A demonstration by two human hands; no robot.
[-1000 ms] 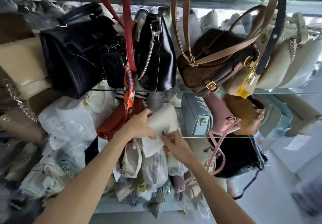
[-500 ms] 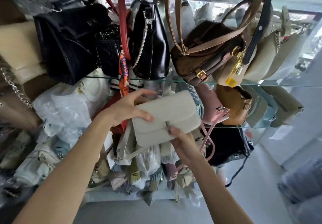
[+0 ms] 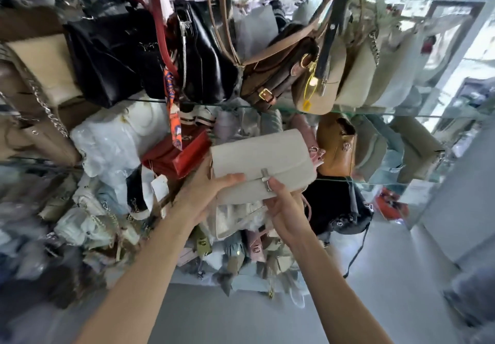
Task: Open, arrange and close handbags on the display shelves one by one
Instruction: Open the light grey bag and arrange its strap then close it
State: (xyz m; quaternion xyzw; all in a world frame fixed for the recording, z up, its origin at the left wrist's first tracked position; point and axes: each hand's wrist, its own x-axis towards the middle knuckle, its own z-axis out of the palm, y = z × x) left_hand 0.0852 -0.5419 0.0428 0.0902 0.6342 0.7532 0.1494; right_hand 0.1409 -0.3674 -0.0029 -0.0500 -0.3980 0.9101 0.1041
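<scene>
While both hands grip it, fingers curled round, the cream handbag (image 3: 263, 165) has risen slightly.

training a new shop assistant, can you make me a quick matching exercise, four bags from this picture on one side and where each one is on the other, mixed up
Things:
1. cream flap bag
2. red bag
3. tan bag
4. glossy black bag

Places:
A. on the upper glass shelf, left of the brown buckled bag
B. held in both hands
C. on the shelf just right of the held bag
D. on the shelf just left of the held bag

Pairs: 1-B, 2-D, 3-C, 4-A
</scene>
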